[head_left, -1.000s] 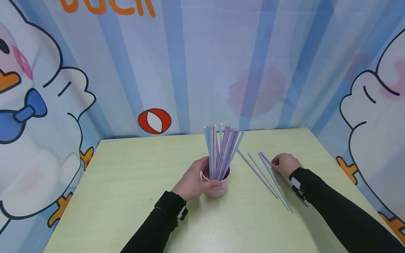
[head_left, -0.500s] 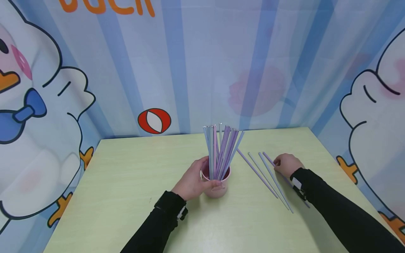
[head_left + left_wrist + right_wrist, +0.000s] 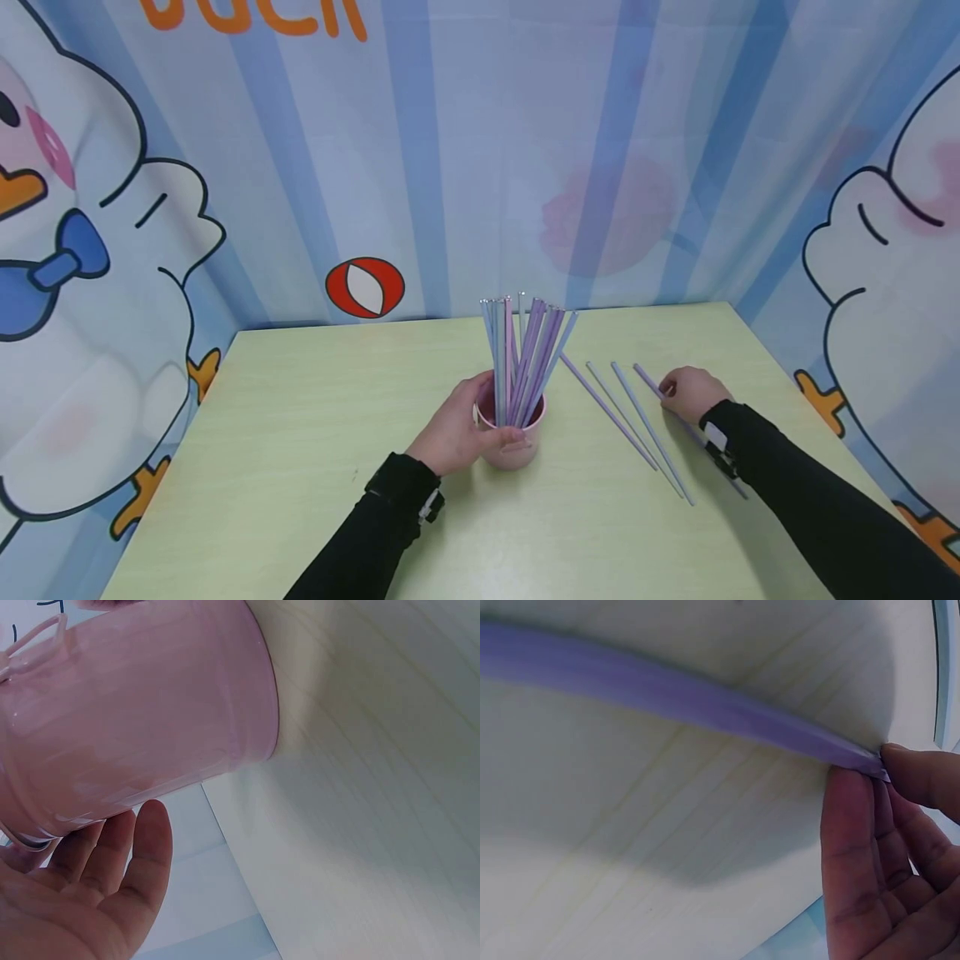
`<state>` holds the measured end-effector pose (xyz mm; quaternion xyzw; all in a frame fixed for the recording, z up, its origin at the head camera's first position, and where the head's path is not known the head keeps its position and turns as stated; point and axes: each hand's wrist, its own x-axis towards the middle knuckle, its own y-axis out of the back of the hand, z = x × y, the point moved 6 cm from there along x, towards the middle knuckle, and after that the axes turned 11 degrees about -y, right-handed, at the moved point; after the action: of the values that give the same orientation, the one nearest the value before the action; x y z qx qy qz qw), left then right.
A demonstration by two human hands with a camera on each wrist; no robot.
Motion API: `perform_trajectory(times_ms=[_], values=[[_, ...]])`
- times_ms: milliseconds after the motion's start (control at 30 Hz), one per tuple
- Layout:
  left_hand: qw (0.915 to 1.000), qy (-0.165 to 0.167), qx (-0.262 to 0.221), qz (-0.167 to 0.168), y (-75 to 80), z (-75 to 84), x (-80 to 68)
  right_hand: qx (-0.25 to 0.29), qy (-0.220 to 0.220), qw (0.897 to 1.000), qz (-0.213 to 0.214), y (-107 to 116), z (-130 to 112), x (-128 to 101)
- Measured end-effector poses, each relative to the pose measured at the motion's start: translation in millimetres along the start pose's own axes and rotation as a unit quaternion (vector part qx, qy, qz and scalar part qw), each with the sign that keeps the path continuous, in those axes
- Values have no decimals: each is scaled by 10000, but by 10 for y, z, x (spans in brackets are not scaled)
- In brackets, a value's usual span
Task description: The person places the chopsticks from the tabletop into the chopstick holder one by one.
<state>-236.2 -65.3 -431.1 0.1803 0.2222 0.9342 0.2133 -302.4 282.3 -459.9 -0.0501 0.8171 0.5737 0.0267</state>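
A pink cup (image 3: pixel 517 437) stands on the pale green table (image 3: pixel 300 433), holding several purple and blue straws (image 3: pixel 525 350) upright. My left hand (image 3: pixel 480 412) grips the cup, thumb at the front and fingers round its left side. In the left wrist view the cup's wall (image 3: pixel 135 712) fills the top, with the left hand (image 3: pixel 90 892) beside it. My right hand (image 3: pixel 669 389) pinches a purple straw (image 3: pixel 647 377) lying flat on the table. The right wrist view shows this straw (image 3: pixel 667 694) held near its end by the right hand (image 3: pixel 881 761).
Three more straws (image 3: pixel 630 421) lie side by side on the table between the cup and my right hand. Cartoon-printed curtain walls (image 3: pixel 450 167) close in the table at the back and on both sides.
My right hand has slid to the right with the purple straw, drawing it away from the other three loose straws. The left hand and the cup have not moved.
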Motion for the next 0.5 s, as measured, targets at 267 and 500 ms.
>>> perform_trajectory(times_ms=[267, 500], values=[[10000, -1, -23, -14, -4, 4, 2, 266, 1, 9996, 67, 110, -35, -51], [10000, 19, 52, -11, 1, 13, -7, 751, 185, 9967, 242, 338, -157, -71]])
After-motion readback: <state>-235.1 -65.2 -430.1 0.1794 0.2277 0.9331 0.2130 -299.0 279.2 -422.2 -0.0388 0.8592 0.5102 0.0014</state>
